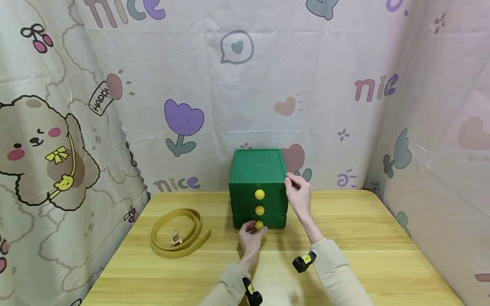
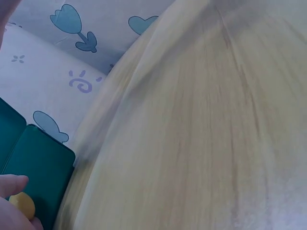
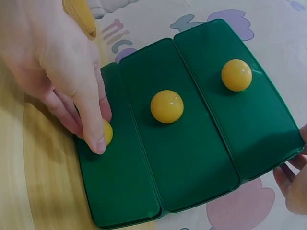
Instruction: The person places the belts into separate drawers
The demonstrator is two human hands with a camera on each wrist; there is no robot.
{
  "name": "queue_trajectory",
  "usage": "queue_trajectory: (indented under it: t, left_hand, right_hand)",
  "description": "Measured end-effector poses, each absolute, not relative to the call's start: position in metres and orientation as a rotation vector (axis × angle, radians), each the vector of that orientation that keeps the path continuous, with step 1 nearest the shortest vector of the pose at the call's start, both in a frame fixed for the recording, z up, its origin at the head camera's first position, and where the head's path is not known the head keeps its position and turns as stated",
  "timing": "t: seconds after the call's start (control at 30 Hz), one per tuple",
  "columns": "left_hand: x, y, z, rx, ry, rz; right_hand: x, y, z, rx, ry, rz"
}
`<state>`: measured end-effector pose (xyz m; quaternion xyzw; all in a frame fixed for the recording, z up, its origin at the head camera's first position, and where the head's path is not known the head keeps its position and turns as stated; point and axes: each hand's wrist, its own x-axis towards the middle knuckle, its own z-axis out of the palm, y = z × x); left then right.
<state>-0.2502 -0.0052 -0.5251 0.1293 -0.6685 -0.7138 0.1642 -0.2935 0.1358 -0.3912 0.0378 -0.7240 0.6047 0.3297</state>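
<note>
A green box of three stacked drawers (image 1: 258, 166), each front bearing a round yellow knob, stands at the back of the table. At the lowest drawer, my left hand (image 1: 250, 243) pinches the bottom knob (image 3: 108, 132) between thumb and fingers. That grip also shows at the edge of the left wrist view, around the knob (image 2: 22, 205). My right hand (image 1: 300, 196) holds the box's upper right front edge with bent fingers. The middle knob (image 3: 167, 106) and the top knob (image 3: 236, 75) are untouched. All three drawer fronts look nearly in line.
To the left of the box, a coiled mustard-yellow belt (image 1: 178, 254) lies on the wooden table (image 1: 383, 255), with a metal buckle (image 1: 175, 239) inside the coil. A printed cloth (image 1: 245, 85) hangs right behind the box and along both sides.
</note>
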Motion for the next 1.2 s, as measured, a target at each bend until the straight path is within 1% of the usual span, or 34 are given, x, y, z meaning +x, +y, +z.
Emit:
queue_trajectory:
  t: [0.33, 0.67, 1.2]
  left_hand:
    - [-0.257, -0.007, -0.528, 0.379, -1.907, -1.968]
    - [-0.259, -0.011, -0.528, 0.392, -1.934, -1.969]
    - [-0.252, -0.016, -0.528, 0.33, -1.938, -2.038]
  right_hand:
    - [-0.265, 0.127, -0.366, 0.106, -1.918, 1.588]
    - [-0.268, 0.127, -0.367, 0.136, -1.868, 1.589]
    - [-0.265, 0.126, -0.367, 0.14, -1.869, 1.543]
